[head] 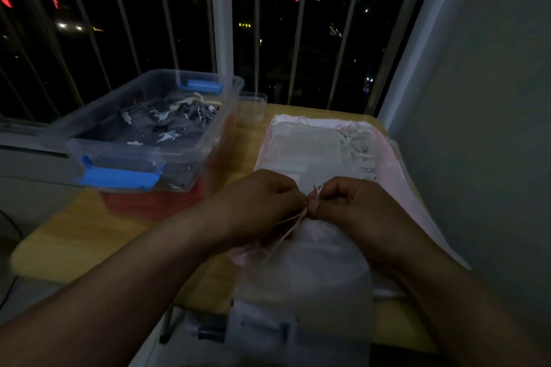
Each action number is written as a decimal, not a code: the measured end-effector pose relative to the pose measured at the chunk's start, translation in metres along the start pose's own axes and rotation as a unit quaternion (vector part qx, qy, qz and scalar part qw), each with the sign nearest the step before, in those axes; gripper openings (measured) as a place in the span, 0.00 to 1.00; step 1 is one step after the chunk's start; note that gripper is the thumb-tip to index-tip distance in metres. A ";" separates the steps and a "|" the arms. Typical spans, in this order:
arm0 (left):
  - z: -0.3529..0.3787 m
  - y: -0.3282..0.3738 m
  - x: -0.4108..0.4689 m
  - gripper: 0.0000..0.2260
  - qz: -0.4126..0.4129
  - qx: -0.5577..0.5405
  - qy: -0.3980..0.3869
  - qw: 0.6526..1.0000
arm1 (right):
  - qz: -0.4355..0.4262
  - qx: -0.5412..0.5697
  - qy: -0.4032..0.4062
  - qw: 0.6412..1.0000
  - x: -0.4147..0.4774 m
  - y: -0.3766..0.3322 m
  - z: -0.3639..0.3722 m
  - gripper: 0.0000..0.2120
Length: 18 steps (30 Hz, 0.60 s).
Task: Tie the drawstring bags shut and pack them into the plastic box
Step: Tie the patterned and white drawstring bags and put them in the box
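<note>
Your left hand (262,199) and your right hand (348,205) meet in the middle of the view, and both forearms come in from the lower corners, over the near edge of the table (89,235). On both hands the fingers are curled in, with the knuckles up. The fingertips of each hand pinch the pale drawstring (293,222) at the place where the two hands almost touch. The loose ends of this cord hang down to the left, under your left hand. The cord belongs to the white bag (310,262), which lies just below your hands and reaches toward you past the table edge. Its neck is gathered under your fingers. The plastic box (143,128) stands on the far left part of the table, well apart from your hands. It is clear, has no lid on it, and has a blue latch (119,177) at its near end. It rests on something red (149,202). Inside it lie dark patterned bags (167,125), with pale cords on top near the far end. A stack of pale bags (307,146) lies flat just behind your hands, on the right side of the table, with its cords bunched at the right. A small clear cup (252,106) stands just beside the far right corner of the box.
</note>
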<state>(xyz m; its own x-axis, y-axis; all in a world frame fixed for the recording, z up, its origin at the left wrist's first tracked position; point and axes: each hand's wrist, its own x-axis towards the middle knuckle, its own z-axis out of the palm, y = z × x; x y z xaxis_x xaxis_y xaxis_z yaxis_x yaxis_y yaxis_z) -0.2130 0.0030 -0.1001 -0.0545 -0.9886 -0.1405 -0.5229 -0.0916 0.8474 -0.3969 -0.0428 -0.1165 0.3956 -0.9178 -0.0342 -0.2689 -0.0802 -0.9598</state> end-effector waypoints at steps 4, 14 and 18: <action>-0.002 -0.003 0.004 0.09 -0.007 -0.030 -0.028 0.999 | 0.000 0.045 -0.009 0.999 -0.004 0.003 -0.005 0.07; 0.003 -0.008 0.008 0.05 0.038 -0.078 0.059 0.994 | -0.033 0.052 -0.024 0.998 0.010 0.006 -0.005 0.03; 0.000 -0.007 0.019 0.06 0.078 -0.059 0.095 0.991 | -0.055 0.080 -0.022 0.995 0.025 -0.003 -0.007 0.05</action>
<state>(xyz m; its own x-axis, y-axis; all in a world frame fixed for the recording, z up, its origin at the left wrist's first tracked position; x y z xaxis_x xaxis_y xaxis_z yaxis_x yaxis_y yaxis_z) -0.2099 -0.0154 -0.1086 0.0395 -0.9955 0.0856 -0.4178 0.0614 0.9065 -0.3926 -0.0682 -0.1123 0.4541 -0.8885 0.0654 -0.0792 -0.1134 -0.9904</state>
